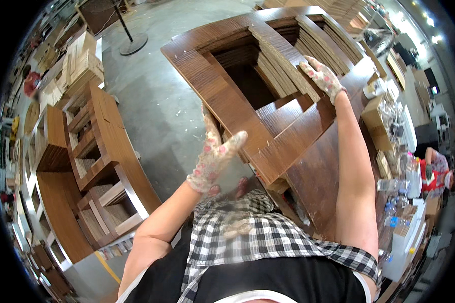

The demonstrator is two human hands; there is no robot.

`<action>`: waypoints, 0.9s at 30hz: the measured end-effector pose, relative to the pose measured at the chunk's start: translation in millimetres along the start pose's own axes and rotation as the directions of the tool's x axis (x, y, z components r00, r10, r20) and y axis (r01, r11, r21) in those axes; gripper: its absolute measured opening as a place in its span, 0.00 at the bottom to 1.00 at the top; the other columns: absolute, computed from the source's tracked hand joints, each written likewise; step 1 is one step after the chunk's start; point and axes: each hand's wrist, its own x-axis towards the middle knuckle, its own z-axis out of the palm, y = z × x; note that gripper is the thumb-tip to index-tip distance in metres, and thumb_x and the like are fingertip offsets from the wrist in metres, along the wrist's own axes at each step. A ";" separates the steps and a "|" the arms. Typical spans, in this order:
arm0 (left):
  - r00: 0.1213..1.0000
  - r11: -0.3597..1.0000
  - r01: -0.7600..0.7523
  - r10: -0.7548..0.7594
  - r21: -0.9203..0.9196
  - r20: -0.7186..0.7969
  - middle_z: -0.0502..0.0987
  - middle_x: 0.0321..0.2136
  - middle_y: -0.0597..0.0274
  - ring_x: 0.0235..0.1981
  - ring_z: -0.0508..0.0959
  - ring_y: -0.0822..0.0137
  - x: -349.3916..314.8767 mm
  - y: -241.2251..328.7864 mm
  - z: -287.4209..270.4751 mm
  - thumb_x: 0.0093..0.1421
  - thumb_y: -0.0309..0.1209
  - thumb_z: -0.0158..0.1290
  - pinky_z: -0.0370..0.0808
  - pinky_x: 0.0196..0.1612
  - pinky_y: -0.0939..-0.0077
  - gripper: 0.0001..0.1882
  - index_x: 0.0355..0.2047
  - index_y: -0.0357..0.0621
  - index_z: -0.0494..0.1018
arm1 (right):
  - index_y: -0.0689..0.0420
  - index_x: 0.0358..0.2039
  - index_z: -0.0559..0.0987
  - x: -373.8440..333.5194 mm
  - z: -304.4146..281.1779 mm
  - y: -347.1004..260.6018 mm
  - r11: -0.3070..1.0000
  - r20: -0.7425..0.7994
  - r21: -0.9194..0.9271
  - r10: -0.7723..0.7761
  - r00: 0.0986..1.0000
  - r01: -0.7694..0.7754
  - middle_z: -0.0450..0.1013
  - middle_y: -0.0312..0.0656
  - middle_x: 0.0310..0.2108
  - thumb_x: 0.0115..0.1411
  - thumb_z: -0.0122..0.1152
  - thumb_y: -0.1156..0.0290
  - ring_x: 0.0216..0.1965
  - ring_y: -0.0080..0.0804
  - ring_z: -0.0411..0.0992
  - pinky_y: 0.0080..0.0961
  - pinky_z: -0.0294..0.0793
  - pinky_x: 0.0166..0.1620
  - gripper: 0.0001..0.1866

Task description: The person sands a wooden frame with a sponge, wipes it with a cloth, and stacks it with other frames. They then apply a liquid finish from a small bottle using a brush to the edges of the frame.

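Observation:
A stack of brown wood-grain frame panels (222,91) lies in front of me, with large openings showing many layers beneath. My left hand (210,159), in a floral glove, is at the stack's left edge. Its fingers are stretched along the side, and its thumb points apart toward the near corner. My right hand (322,78), in a matching glove, rests with fingers extended on the top panel's right part, beside a crossbar between two openings. Neither hand is closed around anything that I can see.
The stack sits on a brown worktable (316,187). More stacked brown frames (111,131) stand at the left. A black round stand base (133,44) is on the grey floor. Bottles (392,209) and boxes line the right, where another person (435,174) is at work.

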 end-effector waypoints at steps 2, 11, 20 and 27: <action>0.990 0.976 -0.143 0.137 0.162 0.045 0.53 0.62 0.47 0.63 0.57 0.60 -8.7 -18.2 -1.6 0.55 0.37 0.61 0.55 0.65 0.65 0.55 0.67 0.39 0.30 | 0.59 0.59 0.67 -1.0 1.8 1.2 0.999 -0.018 -0.035 -0.019 1.000 0.019 0.70 0.51 0.54 0.63 0.49 0.44 0.57 0.44 0.67 0.30 0.63 0.59 0.34; 0.887 0.808 -0.462 0.422 0.366 0.189 0.29 0.66 0.41 0.68 0.38 0.53 -37.6 -43.1 12.1 0.44 0.46 0.68 0.43 0.69 0.60 0.72 0.64 0.37 0.19 | 0.52 0.60 0.68 2.3 6.2 -0.9 0.990 -0.027 0.027 0.137 0.990 -0.136 0.68 0.48 0.58 0.57 0.48 0.35 0.60 0.46 0.64 0.33 0.61 0.61 0.40; 0.991 0.987 -0.126 0.130 0.096 -0.040 0.40 0.67 0.43 0.68 0.46 0.54 -7.1 -0.6 12.6 0.58 0.41 0.59 0.50 0.67 0.62 0.56 0.66 0.34 0.28 | 0.52 0.59 0.69 3.0 4.3 4.4 0.994 -0.037 0.007 0.108 0.993 -0.108 0.68 0.47 0.57 0.57 0.46 0.34 0.59 0.46 0.64 0.34 0.61 0.61 0.40; 0.966 0.843 -0.198 0.255 0.501 -0.048 0.43 0.67 0.43 0.68 0.48 0.53 0.0 -4.5 -4.3 0.55 0.45 0.61 0.50 0.68 0.61 0.58 0.67 0.38 0.29 | 0.51 0.61 0.67 -3.9 2.4 -12.0 0.988 -0.012 0.031 0.155 0.988 -0.154 0.68 0.47 0.58 0.57 0.45 0.34 0.60 0.46 0.63 0.34 0.59 0.62 0.40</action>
